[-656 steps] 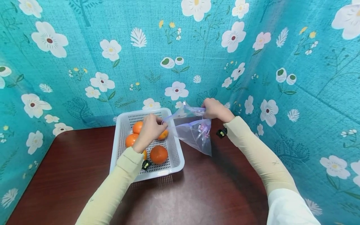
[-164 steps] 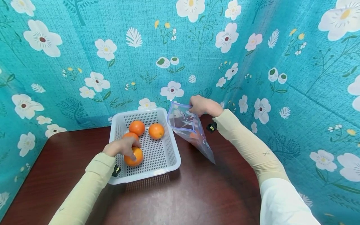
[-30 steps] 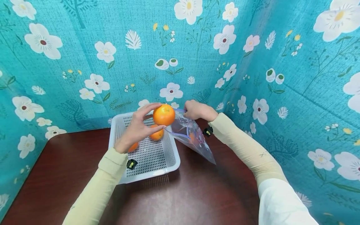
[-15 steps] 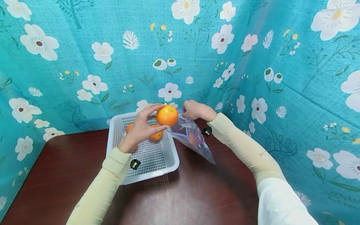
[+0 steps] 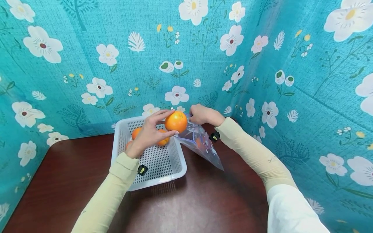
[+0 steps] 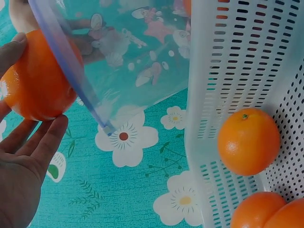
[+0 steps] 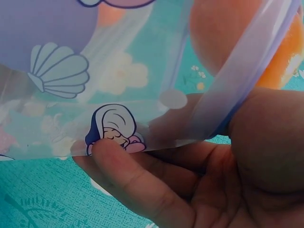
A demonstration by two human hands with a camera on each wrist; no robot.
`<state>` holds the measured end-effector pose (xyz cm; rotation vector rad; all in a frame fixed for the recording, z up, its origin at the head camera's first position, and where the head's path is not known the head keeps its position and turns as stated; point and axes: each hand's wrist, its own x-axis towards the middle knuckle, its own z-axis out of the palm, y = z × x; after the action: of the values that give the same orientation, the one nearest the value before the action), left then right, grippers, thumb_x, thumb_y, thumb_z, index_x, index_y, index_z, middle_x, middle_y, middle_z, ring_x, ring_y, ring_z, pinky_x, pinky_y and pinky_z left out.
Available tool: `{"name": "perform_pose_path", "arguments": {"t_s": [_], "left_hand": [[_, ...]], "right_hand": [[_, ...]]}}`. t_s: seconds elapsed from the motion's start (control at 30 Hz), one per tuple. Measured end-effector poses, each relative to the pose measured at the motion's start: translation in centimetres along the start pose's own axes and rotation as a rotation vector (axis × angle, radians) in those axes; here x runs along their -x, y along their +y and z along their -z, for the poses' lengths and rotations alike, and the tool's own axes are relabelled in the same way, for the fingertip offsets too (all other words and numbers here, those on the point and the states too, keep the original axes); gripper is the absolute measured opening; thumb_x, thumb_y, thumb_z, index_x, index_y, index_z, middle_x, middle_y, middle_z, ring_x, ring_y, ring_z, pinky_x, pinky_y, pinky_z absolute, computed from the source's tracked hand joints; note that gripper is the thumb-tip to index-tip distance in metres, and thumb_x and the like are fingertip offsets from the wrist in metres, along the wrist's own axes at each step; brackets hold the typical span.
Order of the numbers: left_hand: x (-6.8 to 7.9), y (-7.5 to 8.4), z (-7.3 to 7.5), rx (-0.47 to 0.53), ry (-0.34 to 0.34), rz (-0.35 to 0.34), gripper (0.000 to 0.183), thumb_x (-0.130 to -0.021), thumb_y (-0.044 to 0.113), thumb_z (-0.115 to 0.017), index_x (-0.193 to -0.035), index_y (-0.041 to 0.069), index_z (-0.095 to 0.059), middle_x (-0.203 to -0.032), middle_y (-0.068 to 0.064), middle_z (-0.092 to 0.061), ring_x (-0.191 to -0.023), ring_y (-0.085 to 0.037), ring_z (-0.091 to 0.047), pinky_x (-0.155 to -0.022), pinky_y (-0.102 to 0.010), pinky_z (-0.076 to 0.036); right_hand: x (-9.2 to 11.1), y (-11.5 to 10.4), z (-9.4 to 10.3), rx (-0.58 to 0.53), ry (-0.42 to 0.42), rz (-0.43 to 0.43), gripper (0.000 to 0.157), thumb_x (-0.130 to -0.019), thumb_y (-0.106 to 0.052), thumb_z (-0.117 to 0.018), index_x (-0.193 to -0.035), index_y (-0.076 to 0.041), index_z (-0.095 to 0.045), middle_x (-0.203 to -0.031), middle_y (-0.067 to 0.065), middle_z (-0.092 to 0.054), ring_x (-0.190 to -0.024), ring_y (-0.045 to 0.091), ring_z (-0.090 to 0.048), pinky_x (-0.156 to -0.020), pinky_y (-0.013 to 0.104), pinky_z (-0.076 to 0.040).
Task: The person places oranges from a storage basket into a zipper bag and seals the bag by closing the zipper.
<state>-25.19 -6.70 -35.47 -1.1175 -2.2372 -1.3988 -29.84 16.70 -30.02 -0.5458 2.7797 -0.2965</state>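
Note:
An orange is gripped between the thumb and fingers of my left hand, right at the mouth of a clear zip bag. In the left wrist view the bag's purple zip edge crosses in front of part of that orange. My right hand pinches the bag's rim at the upper right. Through the printed plastic, another orange shows inside the bag. Cartoon and shell prints cover the film in the right wrist view, where fingers lie against it.
A white perforated basket stands left of the bag, with a few oranges in it, partly behind my left arm. Both rest on a dark red-brown table. A teal floral cloth hangs behind and to the right.
Since a second ago my left hand has carried the orange slightly right and down toward the bag's mouth. Earlier, that hand was on an orange in the basket. The right hand keeps its hold.

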Motion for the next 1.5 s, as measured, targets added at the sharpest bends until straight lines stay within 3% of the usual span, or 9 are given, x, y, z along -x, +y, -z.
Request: {"name": "perform_pose_path", "arguments": {"t_s": [0.2, 0.43, 0.87, 1.13, 1.5], "left_hand": [[0.0, -0.3, -0.4, -0.013, -0.035, 0.019, 0.07, -0.078, 0.019, -0.09, -0.141, 0.012, -0.061, -0.139, -0.007, -0.061, -0.125, -0.023, -0.059, -0.092, -0.039, -0.059], [0.1, -0.2, -0.6, 0.03, -0.057, 0.093, 0.069, -0.079, 0.022, -0.09, -0.142, 0.015, -0.06, -0.141, -0.004, -0.06, -0.124, -0.022, -0.059, -0.092, -0.036, -0.059], [0.1, -0.6, -0.7, 0.037, -0.104, 0.117, 0.07, -0.078, 0.014, -0.09, -0.141, 0.009, -0.06, -0.142, -0.009, -0.059, -0.125, -0.029, -0.059, -0.095, -0.042, -0.058], [0.0, -0.8, -0.8, -0.008, -0.107, 0.108, 0.07, -0.077, 0.015, -0.09, -0.14, 0.008, -0.06, -0.141, -0.009, -0.06, -0.125, -0.028, -0.059, -0.095, -0.044, -0.058], [-0.2, -0.8, -1.2, 0.002, -0.117, 0.063, 0.06, -0.082, 0.021, -0.088, -0.136, 0.011, -0.064, -0.138, -0.006, -0.063, -0.123, -0.023, -0.059, -0.096, -0.044, -0.056]], "right_hand": [[0.0, 0.2, 0.0, 0.003, 0.004, -0.007, 0.043, -0.099, -0.013, -0.057, -0.059, -0.014, -0.041, -0.055, -0.003, -0.027, -0.048, 0.012, -0.027, -0.048, 0.025, -0.027], [0.1, 0.1, 0.0, 0.012, 0.011, -0.011, 0.044, -0.099, -0.013, -0.056, -0.059, -0.014, -0.039, -0.056, -0.003, -0.026, -0.05, 0.012, -0.026, -0.049, 0.026, -0.026], [-0.1, 0.3, 0.1, 0.031, 0.0, 0.007, 0.043, -0.098, -0.012, -0.056, -0.058, -0.015, -0.038, -0.056, -0.003, -0.025, -0.049, 0.012, -0.026, -0.05, 0.025, -0.026], [-0.1, 0.3, 0.2, 0.017, 0.002, 0.001, 0.044, -0.098, -0.011, -0.056, -0.058, -0.015, -0.037, -0.056, -0.003, -0.025, -0.049, 0.013, -0.024, -0.049, 0.026, -0.024], [-0.2, 0.2, 0.2, 0.02, -0.009, -0.013, 0.044, -0.099, -0.013, -0.056, -0.059, -0.015, -0.037, -0.057, -0.002, -0.023, -0.05, 0.013, -0.025, -0.05, 0.027, -0.025]]}}
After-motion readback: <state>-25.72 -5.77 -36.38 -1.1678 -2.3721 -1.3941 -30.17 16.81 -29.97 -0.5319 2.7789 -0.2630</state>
